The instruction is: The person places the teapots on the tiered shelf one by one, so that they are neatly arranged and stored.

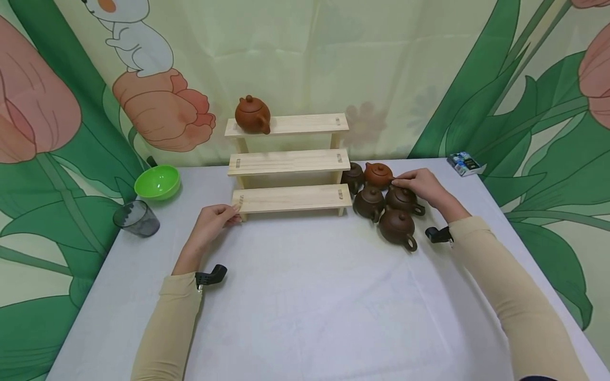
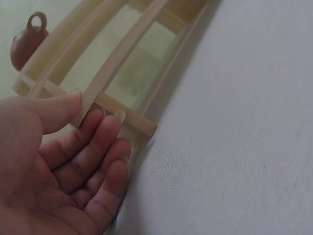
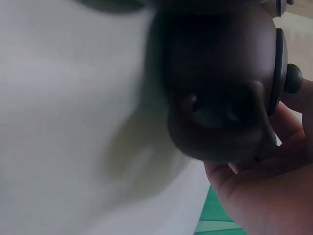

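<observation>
My left hand (image 1: 215, 220) pinches the left end of the lowest board of a three-tier wooden stand (image 1: 290, 199), thumb on top and fingers curled beneath. A reddish-brown teapot (image 1: 252, 114) stands on the top tier at the left. On the right, my right hand (image 1: 421, 185) reaches over a dark brown teapot (image 1: 402, 199), its fingertips pinching the handle side of an orange-brown teapot (image 1: 378, 175). In the right wrist view the near dark teapot (image 3: 220, 58) hides those fingertips. More dark teapots, including a front one (image 1: 396, 226), cluster beside the stand.
A green bowl (image 1: 157, 183) and a grey transparent cup (image 1: 136, 218) are at the table's left edge. At the back right corner lies a small blue-and-white box (image 1: 465, 164). A white cloth (image 1: 305, 296) covers the table, and a printed curtain (image 1: 381, 63) hangs behind.
</observation>
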Action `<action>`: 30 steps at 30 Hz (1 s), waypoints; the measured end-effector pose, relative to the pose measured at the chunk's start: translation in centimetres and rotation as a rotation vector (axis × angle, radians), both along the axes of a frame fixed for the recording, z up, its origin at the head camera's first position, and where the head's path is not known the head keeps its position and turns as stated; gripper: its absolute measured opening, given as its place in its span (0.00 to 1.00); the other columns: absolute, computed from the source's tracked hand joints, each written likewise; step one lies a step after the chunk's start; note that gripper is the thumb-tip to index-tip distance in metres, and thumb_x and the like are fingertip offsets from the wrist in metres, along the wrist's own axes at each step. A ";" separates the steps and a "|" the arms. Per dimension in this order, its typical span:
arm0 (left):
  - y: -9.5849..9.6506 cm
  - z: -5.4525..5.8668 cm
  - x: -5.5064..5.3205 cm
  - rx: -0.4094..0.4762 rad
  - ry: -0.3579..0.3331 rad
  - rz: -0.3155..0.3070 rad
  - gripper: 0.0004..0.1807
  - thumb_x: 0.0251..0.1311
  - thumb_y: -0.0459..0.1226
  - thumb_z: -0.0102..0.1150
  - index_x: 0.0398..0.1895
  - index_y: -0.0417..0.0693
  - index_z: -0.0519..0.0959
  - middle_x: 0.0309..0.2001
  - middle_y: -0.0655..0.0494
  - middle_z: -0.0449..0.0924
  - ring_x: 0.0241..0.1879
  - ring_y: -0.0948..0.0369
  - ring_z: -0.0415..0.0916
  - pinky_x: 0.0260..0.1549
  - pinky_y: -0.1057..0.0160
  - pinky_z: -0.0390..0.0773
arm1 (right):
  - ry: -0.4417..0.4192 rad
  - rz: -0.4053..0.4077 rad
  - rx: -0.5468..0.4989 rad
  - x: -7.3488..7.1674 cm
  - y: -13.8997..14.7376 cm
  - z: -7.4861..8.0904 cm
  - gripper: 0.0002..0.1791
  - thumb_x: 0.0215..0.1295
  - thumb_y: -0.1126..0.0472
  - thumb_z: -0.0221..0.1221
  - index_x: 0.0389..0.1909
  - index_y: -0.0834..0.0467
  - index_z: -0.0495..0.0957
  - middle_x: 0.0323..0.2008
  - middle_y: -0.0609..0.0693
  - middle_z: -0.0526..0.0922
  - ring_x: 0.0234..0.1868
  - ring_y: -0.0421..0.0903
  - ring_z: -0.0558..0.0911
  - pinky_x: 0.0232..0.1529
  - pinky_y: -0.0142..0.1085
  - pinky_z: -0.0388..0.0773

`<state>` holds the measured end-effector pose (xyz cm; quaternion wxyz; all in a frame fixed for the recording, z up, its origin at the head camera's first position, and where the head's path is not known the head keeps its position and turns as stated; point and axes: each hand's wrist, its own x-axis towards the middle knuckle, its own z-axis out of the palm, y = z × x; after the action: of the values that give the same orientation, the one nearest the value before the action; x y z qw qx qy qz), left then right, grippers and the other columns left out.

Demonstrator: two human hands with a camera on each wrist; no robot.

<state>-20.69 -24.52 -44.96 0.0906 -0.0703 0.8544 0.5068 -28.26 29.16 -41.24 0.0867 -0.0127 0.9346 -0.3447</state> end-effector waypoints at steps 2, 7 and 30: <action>0.1 0.0 0.0 0.003 0.000 -0.001 0.26 0.70 0.54 0.54 0.44 0.38 0.83 0.37 0.51 0.85 0.41 0.59 0.79 0.45 0.64 0.76 | -0.025 -0.006 -0.021 -0.1 0.0 0.0 0.27 0.70 0.48 0.59 0.58 0.65 0.79 0.60 0.66 0.78 0.60 0.58 0.75 0.58 0.48 0.71; 0.2 -0.1 0.0 0.010 0.012 -0.012 0.26 0.69 0.55 0.54 0.43 0.38 0.83 0.38 0.49 0.85 0.40 0.58 0.79 0.44 0.64 0.77 | -0.060 -0.037 -0.060 -0.3 0.1 0.3 0.26 0.70 0.50 0.59 0.58 0.67 0.78 0.62 0.67 0.75 0.62 0.59 0.73 0.61 0.52 0.70; -0.1 0.0 0.0 0.003 0.015 -0.012 0.26 0.70 0.54 0.53 0.44 0.38 0.83 0.36 0.52 0.85 0.40 0.59 0.79 0.44 0.65 0.77 | 0.104 -0.177 -0.187 -0.4 -1.9 6.3 0.26 0.70 0.48 0.60 0.55 0.66 0.80 0.42 0.52 0.85 0.54 0.56 0.72 0.57 0.58 0.69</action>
<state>-20.69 -24.64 -44.98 0.0876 -0.0612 0.8548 0.5078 -28.71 27.28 -34.89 0.0059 0.0439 0.8990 -0.4356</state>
